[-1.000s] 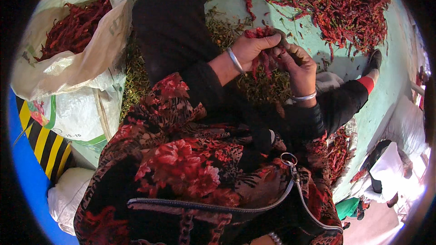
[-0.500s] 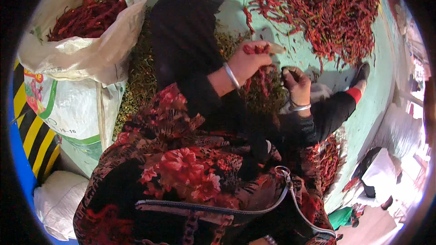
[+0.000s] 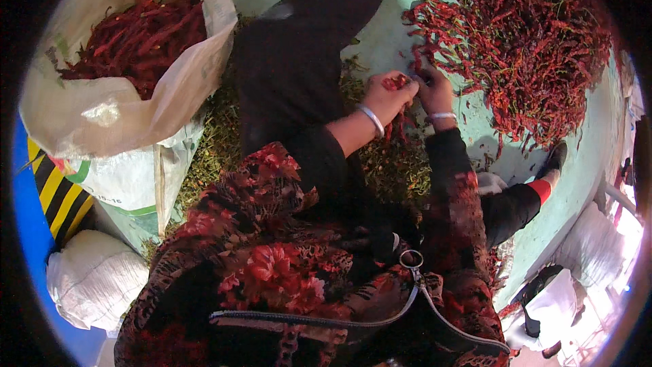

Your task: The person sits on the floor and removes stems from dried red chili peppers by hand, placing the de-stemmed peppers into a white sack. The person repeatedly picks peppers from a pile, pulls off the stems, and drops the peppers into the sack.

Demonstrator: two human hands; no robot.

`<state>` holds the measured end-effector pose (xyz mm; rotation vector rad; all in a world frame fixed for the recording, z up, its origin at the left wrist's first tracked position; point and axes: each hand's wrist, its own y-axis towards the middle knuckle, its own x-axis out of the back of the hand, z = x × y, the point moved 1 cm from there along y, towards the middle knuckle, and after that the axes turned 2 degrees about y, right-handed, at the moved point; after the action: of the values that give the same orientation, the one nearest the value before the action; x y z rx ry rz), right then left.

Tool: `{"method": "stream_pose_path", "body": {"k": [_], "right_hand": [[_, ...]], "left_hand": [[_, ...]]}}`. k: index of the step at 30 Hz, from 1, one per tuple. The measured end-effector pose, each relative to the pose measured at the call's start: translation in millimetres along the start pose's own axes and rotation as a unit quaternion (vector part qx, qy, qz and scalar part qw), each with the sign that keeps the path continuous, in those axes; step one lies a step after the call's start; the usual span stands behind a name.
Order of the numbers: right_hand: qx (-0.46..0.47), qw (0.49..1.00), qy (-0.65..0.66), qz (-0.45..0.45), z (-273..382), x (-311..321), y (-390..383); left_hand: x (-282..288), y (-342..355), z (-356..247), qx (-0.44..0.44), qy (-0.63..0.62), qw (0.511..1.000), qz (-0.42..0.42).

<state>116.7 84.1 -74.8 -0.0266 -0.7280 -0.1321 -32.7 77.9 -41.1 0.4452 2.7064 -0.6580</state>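
My left hand [image 3: 388, 103] is closed around a bunch of dried red chilies [image 3: 396, 81]. Some of their ends hang below the palm. Close against it, my right hand [image 3: 435, 92] has its fingers bent in a pinch by the left fingertips. Whatever lies between those right fingers is too dark and small to make out. Just beyond both hands, a big heap of dried red chilies with stems [image 3: 526, 47] spreads over the pale green floor [image 3: 370, 27]. Under my hands lies a layer of greenish-brown stems [image 3: 394, 170], between my legs.
At the left stands an open white woven sack [image 3: 122, 129], with dried red chilies [image 3: 146, 41] inside. A stuffed white sack [image 3: 98, 275] sits below it, near a yellow-and-black striped edge [image 3: 58, 194]. My dark-trousered leg [image 3: 288, 68] stretches forward between sack and heap.
My right hand has moved forward and inward, up to my left hand. The left hand still grips its chilies, a little lower and further right. The whole view has shifted slightly.
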Motion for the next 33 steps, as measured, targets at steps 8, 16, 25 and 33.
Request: {"method": "stream_pose_path", "body": {"k": [8,16,25,33], "right_hand": [[-0.105,0.975,0.196,0.007,53.5,42.9,-71.5],[-0.136,0.978,0.158,0.014,74.3,59.3,-114.2],[-0.240,0.877,0.414,-0.047,73.3,68.1,-91.5],[-0.320,0.773,0.547,0.019,72.9,70.6,-71.2]], "left_hand": [[-17.8,2.0,1.8,0.035,-0.063,0.996,0.058],[-20.6,-19.6,8.5,0.061,-0.133,0.988,0.047],[-27.9,-33.3,-2.8,-0.118,0.087,0.974,0.174],[-24.1,-25.5,-16.5,-0.110,0.195,0.962,0.157]]}}
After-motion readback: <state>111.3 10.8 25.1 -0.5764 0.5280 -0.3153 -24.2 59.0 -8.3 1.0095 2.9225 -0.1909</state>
